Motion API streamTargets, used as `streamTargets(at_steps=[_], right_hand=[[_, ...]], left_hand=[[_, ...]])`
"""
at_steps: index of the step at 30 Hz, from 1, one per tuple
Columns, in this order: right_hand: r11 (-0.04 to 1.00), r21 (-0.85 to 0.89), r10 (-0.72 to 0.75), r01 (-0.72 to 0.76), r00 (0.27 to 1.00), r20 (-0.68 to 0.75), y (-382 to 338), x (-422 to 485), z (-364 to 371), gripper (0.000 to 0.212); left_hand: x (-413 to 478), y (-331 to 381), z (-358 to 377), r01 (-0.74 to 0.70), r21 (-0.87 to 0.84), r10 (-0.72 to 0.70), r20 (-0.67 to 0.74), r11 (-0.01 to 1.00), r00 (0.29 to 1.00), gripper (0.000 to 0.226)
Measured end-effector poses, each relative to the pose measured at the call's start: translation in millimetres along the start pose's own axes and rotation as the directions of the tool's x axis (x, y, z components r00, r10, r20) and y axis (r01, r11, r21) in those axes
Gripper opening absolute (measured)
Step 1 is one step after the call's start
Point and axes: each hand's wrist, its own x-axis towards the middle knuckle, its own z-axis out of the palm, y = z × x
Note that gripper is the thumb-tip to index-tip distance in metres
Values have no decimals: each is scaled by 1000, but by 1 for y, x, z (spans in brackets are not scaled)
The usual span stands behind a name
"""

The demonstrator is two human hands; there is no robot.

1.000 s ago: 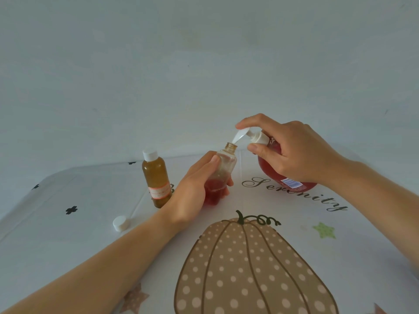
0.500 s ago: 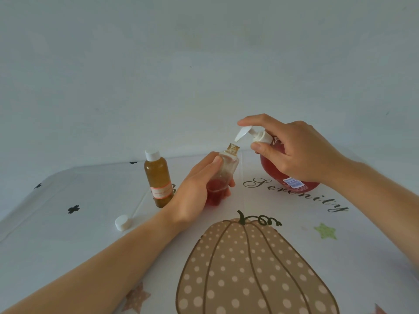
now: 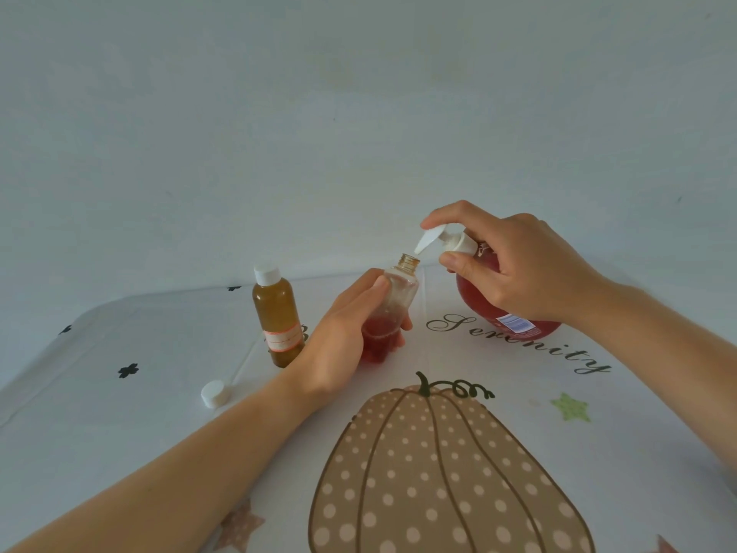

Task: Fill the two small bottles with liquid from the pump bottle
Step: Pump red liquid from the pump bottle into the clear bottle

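The small clear plastic bottle (image 3: 400,294), round-shouldered with a ribbed, uncapped neck, leans slightly to the right near the middle of the worktop (image 3: 119,441). Red liquid fills about its bottom third, and the walls above look cloudy. The left hand (image 3: 339,353) has it in a closed grip: the fingers curl round the back of the body and the thumb tip shows at the front near the base.

Just above the bottle's open mouth hangs the flat spout of the white plastic pump head (image 3: 440,239). It tops the bulbous translucent pump bottle (image 3: 474,291), which is full of red liquid and has a small label low on its side. The right hand (image 3: 518,269) has its grip closed on it, with the forefinger lying along the top of the pump head, the thumb under the collar and the other fingers round the neck.

To the left stands a slim cylindrical bottle of amber liquid (image 3: 277,317), upright, with a white screw cap and a pale label band. A loose white ribbed cap (image 3: 213,393) lies further left. A smooth white cloth covers the worktop, printed with a dotted tan pumpkin (image 3: 438,480), black script lettering (image 3: 518,341) and small stars.
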Motion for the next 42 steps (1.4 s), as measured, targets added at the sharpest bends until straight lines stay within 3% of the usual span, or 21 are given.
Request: streamTargets(at_steps=[10, 20, 30, 39, 42], right_hand=[[1000, -10, -17, 17, 1000, 13, 0, 1, -1, 44], [1000, -27, -3, 3, 1000, -11, -1, 1, 2, 32], [1000, -9, -12, 12, 1000, 2, 0, 1, 0, 45], [1000, -29, -3, 3, 1000, 9, -2, -1, 2, 27], [1000, -25, 1, -1, 1000, 6, -1, -1, 0, 36]], left_hand=[[-1, 0, 0, -8, 19, 8, -2, 1000, 1000, 40], [0, -1, -1, -3, 7, 3, 3, 1000, 1000, 39], [0, -1, -1, -14, 10, 14, 11, 1000, 1000, 39], [0, -2, 0, -19, 18, 19, 12, 1000, 1000, 37], [1, -3, -1, -23, 11, 23, 8, 1000, 1000, 38]])
